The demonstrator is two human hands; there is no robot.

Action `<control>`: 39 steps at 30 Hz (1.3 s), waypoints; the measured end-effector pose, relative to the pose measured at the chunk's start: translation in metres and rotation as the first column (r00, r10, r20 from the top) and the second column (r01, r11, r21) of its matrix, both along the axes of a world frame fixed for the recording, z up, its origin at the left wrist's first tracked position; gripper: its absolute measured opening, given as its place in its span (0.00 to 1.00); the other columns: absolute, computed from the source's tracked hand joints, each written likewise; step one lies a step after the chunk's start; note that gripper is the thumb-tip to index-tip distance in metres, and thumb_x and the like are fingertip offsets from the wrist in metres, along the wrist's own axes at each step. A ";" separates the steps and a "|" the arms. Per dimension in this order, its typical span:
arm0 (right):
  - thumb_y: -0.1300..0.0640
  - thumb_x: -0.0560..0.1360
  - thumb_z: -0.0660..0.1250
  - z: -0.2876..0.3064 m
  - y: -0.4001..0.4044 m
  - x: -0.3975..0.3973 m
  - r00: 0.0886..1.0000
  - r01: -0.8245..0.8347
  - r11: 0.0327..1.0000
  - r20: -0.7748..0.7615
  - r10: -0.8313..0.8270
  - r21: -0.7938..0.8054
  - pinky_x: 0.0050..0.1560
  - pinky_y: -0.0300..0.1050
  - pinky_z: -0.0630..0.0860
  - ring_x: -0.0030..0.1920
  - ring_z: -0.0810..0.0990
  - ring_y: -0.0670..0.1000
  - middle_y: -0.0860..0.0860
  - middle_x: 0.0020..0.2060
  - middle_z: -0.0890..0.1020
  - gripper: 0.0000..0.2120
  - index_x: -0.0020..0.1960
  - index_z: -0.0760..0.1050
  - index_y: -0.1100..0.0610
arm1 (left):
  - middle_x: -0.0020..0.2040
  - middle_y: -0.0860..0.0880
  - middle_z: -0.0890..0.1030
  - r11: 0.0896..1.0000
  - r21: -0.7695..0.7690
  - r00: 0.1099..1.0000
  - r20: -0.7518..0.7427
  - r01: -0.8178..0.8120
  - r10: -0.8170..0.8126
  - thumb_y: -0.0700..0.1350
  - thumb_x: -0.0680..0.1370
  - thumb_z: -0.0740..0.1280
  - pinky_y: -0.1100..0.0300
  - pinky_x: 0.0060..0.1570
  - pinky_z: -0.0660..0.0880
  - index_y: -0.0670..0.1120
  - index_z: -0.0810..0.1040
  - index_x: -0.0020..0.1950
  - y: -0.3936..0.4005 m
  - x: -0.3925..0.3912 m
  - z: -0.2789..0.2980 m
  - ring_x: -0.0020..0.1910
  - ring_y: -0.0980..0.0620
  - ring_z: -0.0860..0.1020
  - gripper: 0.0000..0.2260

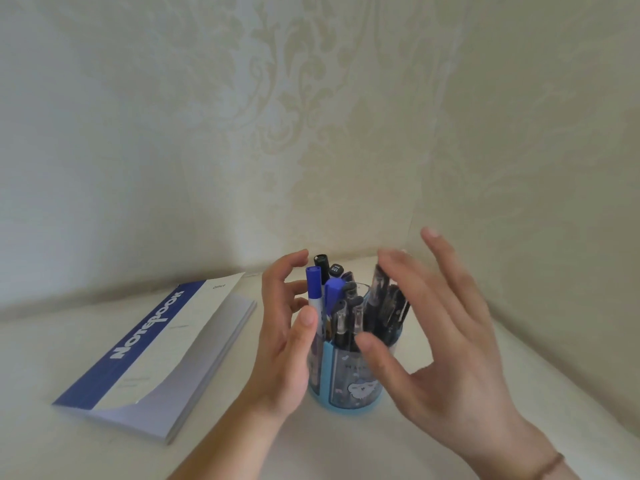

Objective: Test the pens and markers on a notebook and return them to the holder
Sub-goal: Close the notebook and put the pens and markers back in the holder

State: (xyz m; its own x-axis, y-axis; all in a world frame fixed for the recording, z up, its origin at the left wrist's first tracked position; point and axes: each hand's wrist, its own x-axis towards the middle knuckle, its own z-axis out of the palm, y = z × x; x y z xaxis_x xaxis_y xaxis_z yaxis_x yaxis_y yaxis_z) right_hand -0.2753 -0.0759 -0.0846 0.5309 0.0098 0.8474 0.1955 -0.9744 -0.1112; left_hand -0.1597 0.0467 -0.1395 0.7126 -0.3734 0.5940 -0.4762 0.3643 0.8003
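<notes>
- Two bare hands flank a blue pen holder [349, 382] standing on a pale surface [363, 445], near its back edge where it meets the patterned wall [311, 116].
- Left hand [287, 337]: fingers loosely curved and spread, gripping nothing, its thumb just beside the holder's left rim; whether it touches the pens I cannot tell.
- Right hand [440, 344]: fingers straight and fanned wide (partly blurred), holding nothing, the thumb in front of the holder's upper wall.
- Pens and markers [349, 306] stand upright inside the holder, among them a blue-capped marker [314, 289] at the left and two black-capped ones at the back.
- Notebook [159, 351]: closed, blue-and-white cover with its near corner curling up, lying toward the left side of the surface, apart from the holder.
- A thin band [550, 465] circles the right wrist.
</notes>
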 end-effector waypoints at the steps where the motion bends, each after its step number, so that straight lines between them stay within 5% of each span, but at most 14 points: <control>1: 0.48 0.72 0.69 0.001 -0.002 -0.001 0.999 0.038 0.999 0.031 -0.037 -0.021 0.67 0.56 0.65 0.74 0.61 0.61 0.54 0.65 0.75 0.24 0.63 0.75 0.59 | 0.57 0.46 0.79 1.000 0.004 1.000 -0.002 0.001 -0.001 0.72 0.72 0.61 0.60 0.52 0.73 0.49 0.63 0.71 0.000 0.000 0.000 0.54 0.46 0.77 0.37; 4: 0.43 0.71 0.70 0.001 -0.002 -0.004 0.993 0.107 0.990 0.061 -0.102 -0.093 0.63 0.61 0.67 0.72 0.61 0.64 0.58 0.63 0.75 0.20 0.59 0.77 0.52 | 0.57 0.44 0.79 1.000 0.010 1.000 -0.012 0.002 -0.002 0.73 0.72 0.60 0.59 0.53 0.73 0.50 0.63 0.71 0.000 -0.001 0.001 0.55 0.44 0.77 0.36; 7: 0.38 0.68 0.71 -0.006 0.002 -0.001 0.998 0.060 0.995 0.025 -0.058 -0.081 0.64 0.62 0.67 0.73 0.60 0.64 0.59 0.66 0.72 0.26 0.59 0.71 0.52 | 0.57 0.43 0.79 1.000 0.016 1.000 -0.001 0.012 -0.012 0.71 0.73 0.60 0.57 0.53 0.73 0.49 0.63 0.71 0.000 -0.001 0.001 0.56 0.42 0.77 0.35; 10: 0.35 0.61 0.75 -0.023 0.005 0.006 0.995 -0.077 0.956 -0.038 0.091 0.284 0.71 0.52 0.62 0.76 0.55 0.54 0.58 0.74 0.58 0.44 0.68 0.61 0.53 | 0.58 0.43 0.79 1.000 0.019 1.000 0.006 -0.008 0.007 0.71 0.73 0.59 0.54 0.55 0.73 0.49 0.63 0.71 0.000 0.000 0.000 0.57 0.39 0.76 0.35; 12: 0.38 0.55 0.80 -0.033 0.008 0.011 0.953 -0.153 0.787 -0.122 0.279 0.598 0.72 0.53 0.63 0.76 0.57 0.47 0.47 0.75 0.54 0.60 0.75 0.46 0.47 | 0.58 0.44 0.79 0.999 0.027 0.999 0.018 -0.039 0.038 0.72 0.73 0.58 0.55 0.56 0.72 0.47 0.64 0.71 0.000 0.001 0.000 0.58 0.42 0.76 0.36; 14: 0.50 0.56 0.83 -0.041 0.010 0.015 0.872 -0.166 0.635 -0.189 0.452 0.755 0.69 0.44 0.68 0.71 0.66 0.40 0.41 0.73 0.61 0.66 0.72 0.35 0.35 | 0.59 0.46 0.78 0.997 0.028 0.998 0.024 -0.065 0.064 0.73 0.73 0.57 0.55 0.58 0.72 0.47 0.65 0.70 -0.001 0.002 0.000 0.58 0.43 0.76 0.36; 17: 0.59 0.58 0.83 -0.048 0.003 0.019 0.871 -0.070 0.616 -0.253 0.420 0.784 0.60 0.29 0.70 0.61 0.74 0.34 0.33 0.64 0.71 0.68 0.70 0.31 0.32 | 0.64 0.47 0.75 0.995 0.021 0.995 0.037 -0.094 0.093 0.72 0.74 0.57 0.53 0.59 0.72 0.46 0.65 0.70 -0.001 0.004 -0.001 0.59 0.43 0.75 0.35; 20: 0.60 0.58 0.83 -0.042 -0.022 0.025 0.928 0.048 0.654 -0.277 0.251 0.755 0.53 0.20 0.66 0.55 0.71 0.23 0.16 0.54 0.67 0.62 0.73 0.41 0.40 | 0.68 0.51 0.70 0.991 0.029 0.990 0.045 -0.133 0.132 0.71 0.75 0.56 0.59 0.57 0.71 0.48 0.66 0.70 -0.002 0.007 -0.002 0.58 0.45 0.75 0.33; 23: 0.47 0.56 0.82 -0.035 -0.058 0.039 0.925 0.263 0.686 -0.380 0.023 0.679 0.54 0.37 0.76 0.51 0.76 0.32 0.30 0.51 0.77 0.39 0.62 0.67 0.39 | 0.66 0.51 0.70 0.989 0.044 0.990 0.037 -0.141 0.140 0.71 0.74 0.56 0.62 0.55 0.70 0.52 0.66 0.69 -0.002 0.008 -0.003 0.59 0.46 0.75 0.31; 26: 0.37 0.57 0.78 -0.037 -0.096 0.064 0.870 0.434 0.646 -0.479 -0.119 0.628 0.59 0.45 0.73 0.54 0.73 0.45 0.46 0.56 0.73 0.37 0.61 0.69 0.45 | 0.65 0.52 0.70 0.988 0.065 0.989 0.046 -0.140 0.138 0.72 0.74 0.56 0.65 0.54 0.70 0.58 0.67 0.67 -0.003 0.007 -0.004 0.58 0.47 0.75 0.27; 33: 0.66 0.70 0.72 -0.051 -0.130 0.121 0.900 0.427 0.537 -0.403 -0.169 0.728 0.48 0.40 0.70 0.51 0.80 0.58 0.59 0.50 0.82 0.30 0.69 0.64 0.62 | 0.64 0.55 0.69 0.971 0.150 0.975 0.150 -0.186 0.163 0.70 0.76 0.55 0.62 0.54 0.71 0.58 0.70 0.65 0.001 0.006 -0.005 0.58 0.46 0.76 0.24; 37: 0.69 0.70 0.65 -0.070 -0.111 0.121 0.912 0.408 0.416 -0.341 -0.228 0.813 0.49 0.38 0.67 0.53 0.79 0.60 0.58 0.47 0.81 0.18 0.60 0.73 0.64 | 0.62 0.51 0.71 0.975 0.102 0.962 0.211 -0.199 0.175 0.65 0.77 0.59 0.56 0.53 0.73 0.54 0.74 0.62 0.004 0.003 0.003 0.54 0.44 0.77 0.21; 39: 0.68 0.70 0.67 -0.069 -0.075 0.119 0.940 0.324 0.490 -0.218 -0.262 0.809 0.50 0.41 0.69 0.52 0.77 0.57 0.53 0.49 0.78 0.15 0.56 0.74 0.60 | 0.58 0.50 0.74 0.979 0.046 0.950 0.256 -0.200 0.182 0.59 0.78 0.62 0.55 0.50 0.74 0.50 0.76 0.59 0.009 0.003 0.019 0.50 0.44 0.78 0.17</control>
State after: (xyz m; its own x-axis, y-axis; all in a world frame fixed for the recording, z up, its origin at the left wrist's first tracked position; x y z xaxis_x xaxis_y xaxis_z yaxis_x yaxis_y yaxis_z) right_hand -0.1562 -0.1508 -0.1533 0.4127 -0.8388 0.3550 -0.1203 -0.4365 -0.8916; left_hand -0.1570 0.0556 -0.1206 0.6077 -0.2923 0.7384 -0.7185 0.1939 0.6680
